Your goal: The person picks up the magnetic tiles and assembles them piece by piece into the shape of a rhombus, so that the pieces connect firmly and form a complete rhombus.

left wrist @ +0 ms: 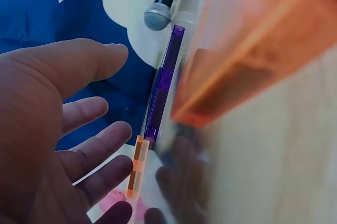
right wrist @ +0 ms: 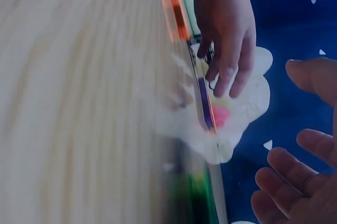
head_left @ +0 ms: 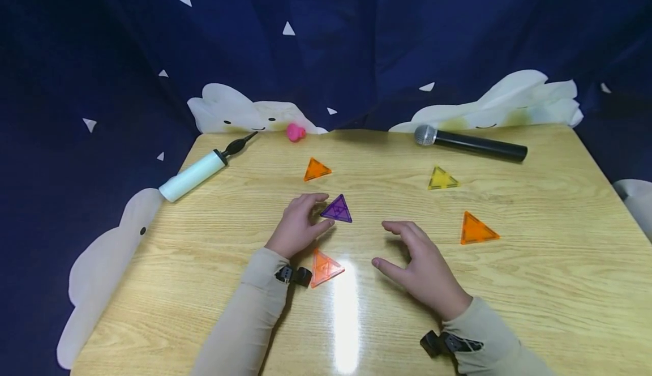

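Observation:
A purple triangular tile (head_left: 338, 209) lies flat on the wooden table, seen edge-on in the left wrist view. Just left of it, my left hand (head_left: 299, 223) hovers with thumb and fingers spread, holding nothing. A pale orange triangular tile (head_left: 325, 268) lies beside the left wrist and looms large in the left wrist view. To the right, my right hand (head_left: 425, 268) is held over the table, palm facing inward, thumb and fingers apart with nothing between them. The nearest tile to its right is an orange triangle (head_left: 476, 230).
Farther back lie another orange triangle (head_left: 316, 169) and a yellow triangle (head_left: 442, 179). A black microphone (head_left: 479, 144), a small pink object (head_left: 295, 132) and a pale blue hand pump (head_left: 196, 175) lie along the table's far side. White cloud cutouts (head_left: 114, 274) and dark blue cloth border the table.

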{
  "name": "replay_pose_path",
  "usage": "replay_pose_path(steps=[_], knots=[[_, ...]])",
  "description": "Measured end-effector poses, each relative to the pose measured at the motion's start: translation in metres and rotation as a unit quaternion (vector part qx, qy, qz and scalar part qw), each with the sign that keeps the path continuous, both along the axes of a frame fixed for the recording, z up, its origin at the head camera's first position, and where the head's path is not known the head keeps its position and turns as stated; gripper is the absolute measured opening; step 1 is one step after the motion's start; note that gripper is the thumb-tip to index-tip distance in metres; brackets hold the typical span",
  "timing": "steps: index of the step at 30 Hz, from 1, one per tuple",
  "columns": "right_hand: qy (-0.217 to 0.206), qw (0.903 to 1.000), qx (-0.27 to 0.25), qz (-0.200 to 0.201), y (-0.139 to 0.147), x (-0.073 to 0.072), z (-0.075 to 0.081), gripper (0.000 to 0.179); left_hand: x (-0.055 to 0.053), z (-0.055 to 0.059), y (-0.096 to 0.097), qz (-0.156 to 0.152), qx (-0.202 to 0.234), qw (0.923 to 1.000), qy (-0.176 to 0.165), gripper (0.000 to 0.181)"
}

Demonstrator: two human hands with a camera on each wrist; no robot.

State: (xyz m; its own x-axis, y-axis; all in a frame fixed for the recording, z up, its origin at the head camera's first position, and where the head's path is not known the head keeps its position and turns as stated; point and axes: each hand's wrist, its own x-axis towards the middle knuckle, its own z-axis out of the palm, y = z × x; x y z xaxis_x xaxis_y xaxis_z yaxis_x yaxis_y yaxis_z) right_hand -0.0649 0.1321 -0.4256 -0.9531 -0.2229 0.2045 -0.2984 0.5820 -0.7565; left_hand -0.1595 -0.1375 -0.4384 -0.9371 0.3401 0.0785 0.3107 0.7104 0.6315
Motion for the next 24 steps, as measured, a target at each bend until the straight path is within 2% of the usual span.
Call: replay_pose_path(steps=[8, 14, 20, 24], knots=[[-0.019, 0.9989, -0.032, 0.028, -0.021, 0.0, -0.005, 0.062, -0.005, -0.002, 0.003, -0.005, 0.021, 0.9997, -0.012, 0.052], [-0.052, 0.9969, -0.044, 0.04, -0.037, 0.001, -0.01, 0.056, -0.01, -0.005, 0.005, -0.005, 0.02, 0.9996, -0.019, 0.045], [-0.089, 0.9927, -0.072, 0.039, -0.049, -0.002, -0.016, 0.046, -0.015, -0.006, 0.007, -0.003, -0.002, 0.9997, -0.026, 0.045], [-0.093, 0.9925, -0.069, 0.039, -0.056, -0.004, -0.02, 0.041, -0.017, -0.007, 0.009, 0.002, -0.017, 0.9995, -0.028, 0.045]])
